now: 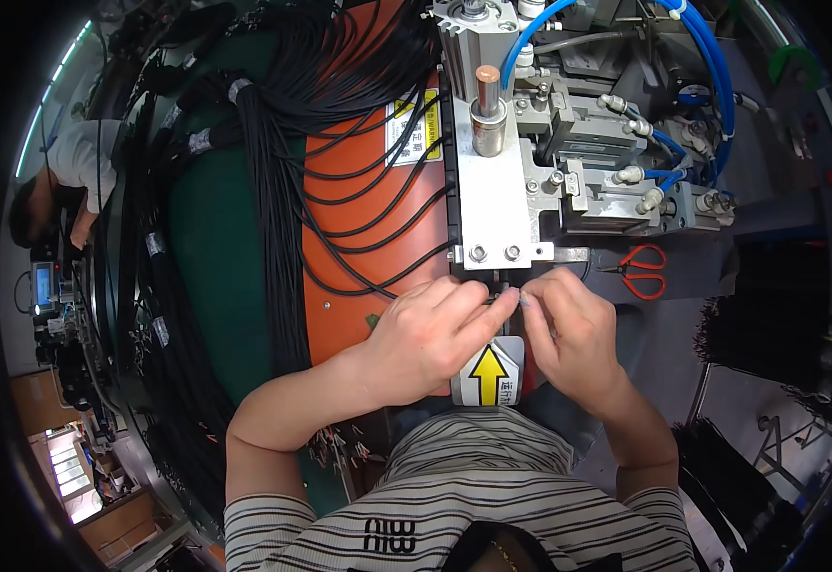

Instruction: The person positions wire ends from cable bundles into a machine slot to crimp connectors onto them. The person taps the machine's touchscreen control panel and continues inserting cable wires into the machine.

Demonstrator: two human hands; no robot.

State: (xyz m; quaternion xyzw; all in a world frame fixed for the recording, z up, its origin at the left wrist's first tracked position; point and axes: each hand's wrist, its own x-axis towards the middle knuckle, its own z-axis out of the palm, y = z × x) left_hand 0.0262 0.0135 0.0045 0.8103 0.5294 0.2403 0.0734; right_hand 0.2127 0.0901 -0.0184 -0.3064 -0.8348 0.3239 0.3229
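Both hands meet just below the front end of a silver metal machine block point(492, 205). My left hand point(430, 329) is closed, thumb and forefinger pressed together at the fingertips; a black cable point(364, 278) runs in under it from the left. Beside it, my right hand point(570, 329) is pinched, its fingertips almost touching those of the left. What sits between the right fingertips is too small and covered to make out. Under the hands lies a white label with a yellow arrow point(488, 374).
Several black cables point(278, 191) drape over the orange surface point(340, 319) to the machine's left side. Red-handled scissors point(643, 273) lie right of the machine. Blue air tubes point(721, 76) loop at upper right. Another person point(82, 167) is at far left.
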